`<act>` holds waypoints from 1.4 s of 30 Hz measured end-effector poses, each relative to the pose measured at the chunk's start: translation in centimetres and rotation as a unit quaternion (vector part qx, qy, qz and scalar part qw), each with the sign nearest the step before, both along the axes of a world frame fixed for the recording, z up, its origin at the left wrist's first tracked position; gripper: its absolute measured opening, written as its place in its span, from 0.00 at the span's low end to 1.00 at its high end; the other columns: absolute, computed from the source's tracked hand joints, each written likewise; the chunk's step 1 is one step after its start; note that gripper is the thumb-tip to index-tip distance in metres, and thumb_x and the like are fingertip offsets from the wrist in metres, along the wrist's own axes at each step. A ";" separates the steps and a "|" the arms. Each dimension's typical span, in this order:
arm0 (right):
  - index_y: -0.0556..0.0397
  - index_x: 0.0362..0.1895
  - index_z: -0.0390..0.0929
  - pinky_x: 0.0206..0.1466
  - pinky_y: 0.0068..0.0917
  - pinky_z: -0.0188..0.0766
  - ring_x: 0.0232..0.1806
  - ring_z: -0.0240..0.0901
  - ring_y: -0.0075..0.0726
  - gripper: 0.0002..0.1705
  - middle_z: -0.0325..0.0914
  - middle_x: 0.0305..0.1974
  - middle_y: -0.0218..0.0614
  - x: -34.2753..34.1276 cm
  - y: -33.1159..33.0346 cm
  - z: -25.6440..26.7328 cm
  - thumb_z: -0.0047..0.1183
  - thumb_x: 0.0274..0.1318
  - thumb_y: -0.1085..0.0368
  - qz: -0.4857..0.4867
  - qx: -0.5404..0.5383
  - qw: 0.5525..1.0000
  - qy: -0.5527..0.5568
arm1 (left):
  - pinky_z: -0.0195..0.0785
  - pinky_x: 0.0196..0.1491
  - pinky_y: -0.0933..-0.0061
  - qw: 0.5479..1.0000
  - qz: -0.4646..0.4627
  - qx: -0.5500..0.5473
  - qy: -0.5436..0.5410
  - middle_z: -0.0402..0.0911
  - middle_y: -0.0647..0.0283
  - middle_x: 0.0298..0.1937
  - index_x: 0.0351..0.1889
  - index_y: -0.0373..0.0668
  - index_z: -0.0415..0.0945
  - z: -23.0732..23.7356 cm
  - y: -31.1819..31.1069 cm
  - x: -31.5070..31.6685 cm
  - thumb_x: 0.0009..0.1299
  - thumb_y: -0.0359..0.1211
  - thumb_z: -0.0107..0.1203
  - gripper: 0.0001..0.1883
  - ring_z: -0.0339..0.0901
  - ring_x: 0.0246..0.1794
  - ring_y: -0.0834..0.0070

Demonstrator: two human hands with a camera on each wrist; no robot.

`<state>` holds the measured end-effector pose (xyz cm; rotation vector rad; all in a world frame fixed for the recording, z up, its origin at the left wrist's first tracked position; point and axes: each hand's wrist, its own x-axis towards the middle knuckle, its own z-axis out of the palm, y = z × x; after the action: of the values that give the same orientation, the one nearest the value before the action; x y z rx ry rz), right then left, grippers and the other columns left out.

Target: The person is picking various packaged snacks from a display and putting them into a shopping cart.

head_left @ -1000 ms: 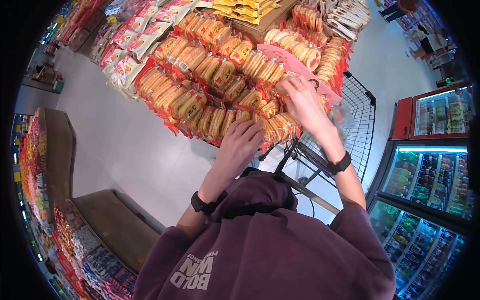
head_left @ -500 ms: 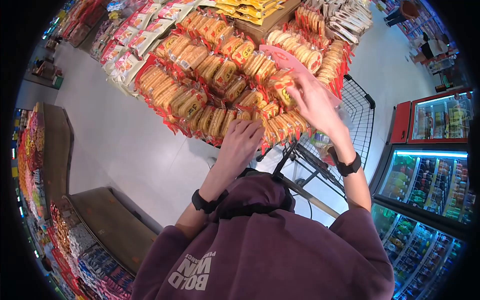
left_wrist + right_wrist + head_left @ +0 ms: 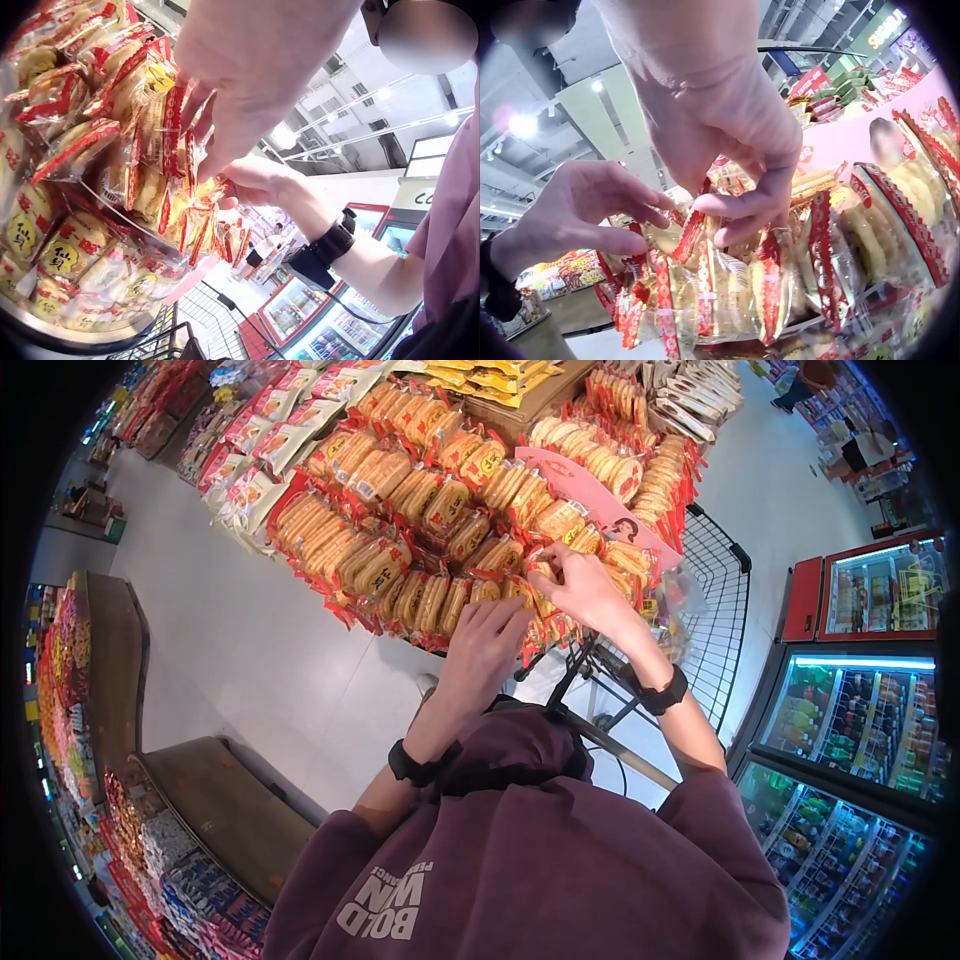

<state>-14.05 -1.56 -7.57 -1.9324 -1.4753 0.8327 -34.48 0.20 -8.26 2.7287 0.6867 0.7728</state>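
Rows of clear, red-edged cracker packets (image 3: 435,600) stand packed on the round display. My left hand (image 3: 485,650) rests its fingertips on the front row; in the left wrist view this hand (image 3: 251,71) reaches down over the packets (image 3: 146,135). Just to its right, my right hand (image 3: 590,595) is bent over the same row. Seen from the right wrist, that hand (image 3: 720,135) pinches a packet's red edge (image 3: 690,236) between thumb and fingers, with the left hand (image 3: 577,210) close beside it. Its fingertips are partly hidden among the wrappers.
A pink board (image 3: 580,490) curves behind the packets. The wire cart (image 3: 715,580) stands at the display's right, near drink fridges (image 3: 850,710). Pink-white bags (image 3: 265,450) lie at the back left, and a brown-topped counter (image 3: 225,810) stands lower left.
My right hand lifted a packet near the pink board, let it go there, and moved down and left toward the left hand. The left hand has stayed nearly still.
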 end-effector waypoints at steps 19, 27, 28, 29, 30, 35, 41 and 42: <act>0.69 0.53 0.78 0.38 0.32 0.79 0.29 0.83 0.34 0.27 0.86 0.36 0.47 -0.4 -1.3 -0.3 0.57 0.67 0.53 -0.013 0.001 0.999 0.035 | 0.70 0.60 0.56 0.992 0.047 -0.091 -0.068 0.82 0.58 0.53 0.53 0.42 0.78 -0.2 -0.5 0.9 0.63 0.23 0.62 0.19 0.80 0.50 0.56; 0.61 0.46 0.83 0.41 0.43 0.74 0.31 0.80 0.55 0.19 0.80 0.30 0.57 -0.7 -1.8 -2.0 0.54 0.67 0.56 -0.007 0.086 0.995 0.057 | 0.70 0.61 0.58 0.991 -0.003 -0.103 -0.085 0.79 0.57 0.59 0.58 0.38 0.75 -0.7 -0.5 1.1 0.65 0.23 0.61 0.22 0.74 0.61 0.56; 0.61 0.46 0.83 0.42 0.44 0.74 0.33 0.80 0.56 0.18 0.80 0.31 0.57 -0.7 -1.8 -1.9 0.54 0.67 0.57 0.001 0.072 0.997 0.033 | 0.68 0.63 0.58 0.994 -0.005 -0.074 -0.077 0.78 0.57 0.61 0.59 0.38 0.74 -0.4 -0.5 1.2 0.65 0.24 0.61 0.22 0.73 0.62 0.57; 0.61 0.47 0.83 0.42 0.44 0.74 0.33 0.80 0.57 0.17 0.80 0.32 0.58 -0.6 -1.7 -2.2 0.54 0.67 0.58 0.013 0.121 0.993 0.008 | 0.67 0.64 0.57 0.997 -0.007 -0.045 -0.069 0.77 0.56 0.62 0.61 0.37 0.73 -0.2 -0.5 1.4 0.66 0.24 0.61 0.23 0.73 0.64 0.57; 0.61 0.47 0.82 0.42 0.44 0.74 0.34 0.80 0.58 0.16 0.80 0.33 0.58 -0.5 -1.7 -2.7 0.54 0.66 0.60 0.025 0.170 0.985 -0.016 | 0.66 0.65 0.57 0.998 -0.015 -0.040 -0.043 0.76 0.56 0.63 0.62 0.36 0.72 -0.2 -0.5 1.4 0.67 0.25 0.60 0.24 0.72 0.65 0.57; 0.61 0.46 0.82 0.42 0.43 0.76 0.36 0.80 0.61 0.12 0.81 0.35 0.57 0.1 -1.9 -3.3 0.54 0.64 0.67 0.056 0.180 0.982 -0.027 | 0.63 0.67 0.57 0.998 -0.036 -0.005 0.052 0.75 0.54 0.65 0.66 0.36 0.69 -0.9 0.1 1.2 0.69 0.28 0.58 0.27 0.70 0.67 0.57; 0.60 0.48 0.78 0.44 0.45 0.76 0.41 0.80 0.61 0.13 0.82 0.39 0.53 1.9 -1.4 -0.6 0.54 0.58 0.74 0.060 0.133 0.989 -0.017 | 0.64 0.66 0.58 0.996 -0.046 -0.004 0.080 0.77 0.54 0.63 0.64 0.36 0.70 -0.5 0.6 1.0 0.66 0.25 0.56 0.26 0.71 0.66 0.57; 0.58 0.50 0.78 0.46 0.46 0.76 0.44 0.79 0.60 0.16 0.81 0.42 0.52 2.4 -0.9 -0.2 0.55 0.56 0.74 0.049 0.169 0.982 -0.074 | 0.64 0.66 0.58 0.996 -0.044 -0.003 0.081 0.77 0.55 0.63 0.64 0.36 0.70 -0.4 0.6 1.0 0.66 0.25 0.57 0.26 0.71 0.66 0.57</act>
<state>-11.64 -2.47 -7.73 -1.7062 -1.6873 0.4487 -33.49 0.76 -8.64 2.8168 0.5937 0.5345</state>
